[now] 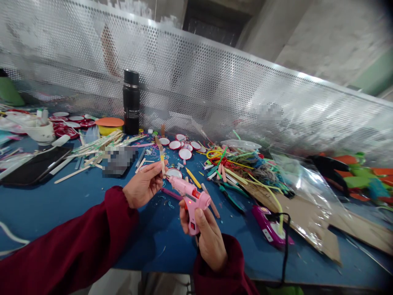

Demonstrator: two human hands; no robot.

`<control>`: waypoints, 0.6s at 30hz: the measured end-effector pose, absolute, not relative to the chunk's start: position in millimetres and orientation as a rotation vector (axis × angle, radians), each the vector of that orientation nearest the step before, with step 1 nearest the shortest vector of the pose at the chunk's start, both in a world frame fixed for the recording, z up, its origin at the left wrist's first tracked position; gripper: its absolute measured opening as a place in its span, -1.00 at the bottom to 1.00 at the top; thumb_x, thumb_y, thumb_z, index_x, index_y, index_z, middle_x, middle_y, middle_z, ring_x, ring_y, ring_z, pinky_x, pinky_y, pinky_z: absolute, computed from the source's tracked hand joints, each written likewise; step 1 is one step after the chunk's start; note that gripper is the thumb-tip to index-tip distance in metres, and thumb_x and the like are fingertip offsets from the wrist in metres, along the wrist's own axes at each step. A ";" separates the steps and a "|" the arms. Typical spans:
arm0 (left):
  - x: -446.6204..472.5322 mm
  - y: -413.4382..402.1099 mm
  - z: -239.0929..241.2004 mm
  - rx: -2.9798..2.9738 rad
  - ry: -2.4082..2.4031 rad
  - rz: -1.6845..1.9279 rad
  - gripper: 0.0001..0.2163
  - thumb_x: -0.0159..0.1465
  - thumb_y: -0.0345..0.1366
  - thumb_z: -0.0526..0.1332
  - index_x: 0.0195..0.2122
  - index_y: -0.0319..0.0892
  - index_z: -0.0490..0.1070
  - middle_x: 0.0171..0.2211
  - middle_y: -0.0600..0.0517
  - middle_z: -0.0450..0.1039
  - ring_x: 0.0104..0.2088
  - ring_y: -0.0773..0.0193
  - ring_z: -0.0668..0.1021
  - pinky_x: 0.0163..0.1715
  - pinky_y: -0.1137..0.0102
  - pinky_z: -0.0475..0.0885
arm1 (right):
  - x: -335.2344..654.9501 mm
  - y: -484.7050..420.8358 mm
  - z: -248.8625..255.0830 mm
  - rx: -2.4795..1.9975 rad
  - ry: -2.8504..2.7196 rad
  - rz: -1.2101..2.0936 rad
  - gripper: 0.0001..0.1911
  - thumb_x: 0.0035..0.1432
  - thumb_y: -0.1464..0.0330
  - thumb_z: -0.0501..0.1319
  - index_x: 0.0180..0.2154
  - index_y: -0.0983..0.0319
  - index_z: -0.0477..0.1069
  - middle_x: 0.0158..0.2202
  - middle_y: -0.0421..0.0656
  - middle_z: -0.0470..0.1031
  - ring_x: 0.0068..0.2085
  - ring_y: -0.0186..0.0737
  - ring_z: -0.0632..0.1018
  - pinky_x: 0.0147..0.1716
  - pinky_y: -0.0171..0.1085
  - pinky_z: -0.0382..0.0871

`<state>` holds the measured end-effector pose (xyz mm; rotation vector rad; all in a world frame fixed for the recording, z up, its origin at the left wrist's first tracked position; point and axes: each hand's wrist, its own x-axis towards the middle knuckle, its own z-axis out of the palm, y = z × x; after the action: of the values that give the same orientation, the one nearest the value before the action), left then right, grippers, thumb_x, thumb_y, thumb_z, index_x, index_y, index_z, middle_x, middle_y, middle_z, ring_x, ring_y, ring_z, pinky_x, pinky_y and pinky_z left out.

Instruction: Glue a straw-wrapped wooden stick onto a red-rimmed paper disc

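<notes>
My right hand (pixel 206 234) grips a pink hot glue gun (pixel 190 196) by its handle, with the nozzle pointing left and up. My left hand (pixel 143 186) pinches a thin wooden stick (pixel 161 159) that stands nearly upright, its lower end right at the gun's nozzle. Both arms wear dark red sleeves and hover over the blue table (pixel 76 200).
A black bottle (pixel 131 107) stands by the perforated metal screen. Loose sticks (pixel 98 147), red-and-white round lids (pixel 181 147), coloured straws (pixel 242 164), a purple glue gun (pixel 270 229) with black cord, cardboard (pixel 307 213), a plastic bag and a dark tablet (pixel 33 168) lie about.
</notes>
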<state>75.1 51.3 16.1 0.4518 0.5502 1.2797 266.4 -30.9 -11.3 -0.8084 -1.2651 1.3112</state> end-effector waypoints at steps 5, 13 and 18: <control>75.8 49.2 16.3 0.473 0.565 1.258 -0.88 0.29 -0.45 0.29 -0.16 -0.30 0.57 -0.41 0.05 0.47 -0.54 0.52 0.47 -0.63 0.67 0.39 | 267.9 -29.8 -12.1 -0.737 -1.271 1.230 -0.59 0.35 0.07 0.07 -0.09 0.22 0.49 -0.38 -0.14 0.46 -0.53 -0.38 0.40 -0.55 -0.35 0.19; 82.7 43.8 21.0 0.467 0.636 1.208 -0.84 0.35 -0.52 0.17 -0.18 -0.33 0.57 -0.49 0.04 0.46 -0.58 0.50 0.47 -0.63 0.65 0.41 | 265.5 -28.6 -11.9 -0.750 -1.291 1.188 -0.59 0.36 0.09 0.06 -0.08 0.24 0.51 -0.36 -0.11 0.48 -0.52 -0.38 0.41 -0.56 -0.35 0.20; 81.8 43.8 19.6 0.480 0.612 1.186 -0.84 0.35 -0.51 0.17 -0.19 -0.32 0.57 -0.51 0.05 0.46 -0.58 0.50 0.47 -0.62 0.65 0.42 | 266.2 -27.6 -13.8 -0.766 -1.276 1.193 -0.61 0.37 0.10 0.07 -0.10 0.23 0.50 -0.35 -0.11 0.49 -0.52 -0.39 0.42 -0.56 -0.36 0.21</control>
<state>81.8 43.8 19.6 0.4800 0.6119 1.1864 266.2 -27.6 -13.8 -0.7655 -1.2758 1.1927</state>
